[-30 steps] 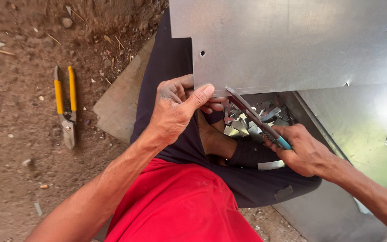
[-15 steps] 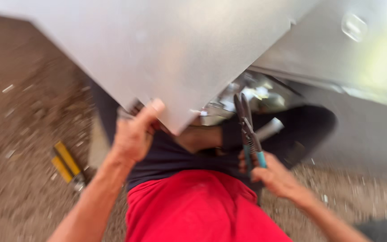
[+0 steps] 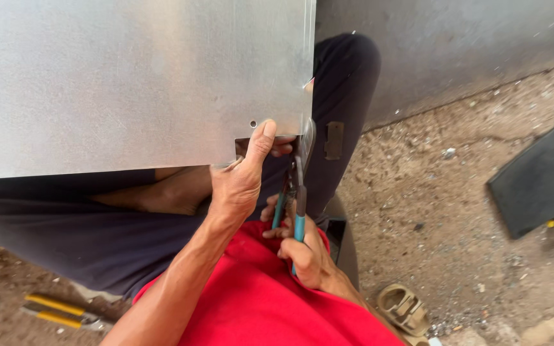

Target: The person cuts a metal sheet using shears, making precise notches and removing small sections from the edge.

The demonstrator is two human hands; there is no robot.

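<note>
A large grey metal sheet [image 3: 136, 77] lies across my lap, over dark trousers and a bare foot. My left hand [image 3: 242, 179] grips the sheet's near edge, thumb on top beside a small hole and a square notch. My right hand [image 3: 306, 253] is closed on the teal handles of metal snips [image 3: 295, 192], whose jaws sit at the sheet's near right corner, where a thin curl of cut metal hangs.
Yellow-handled pliers [image 3: 59, 311] lie on the dirt at bottom left. A dark flat slab [image 3: 537, 179] rests on the ground at right. A sandal [image 3: 405, 307] sits near my right elbow. A grey wall [image 3: 450, 51] runs behind.
The view has swung; the sheet now lies to the left across my lap. My left hand has shifted along the near edge, and the snips have come up to the sheet's corner.
</note>
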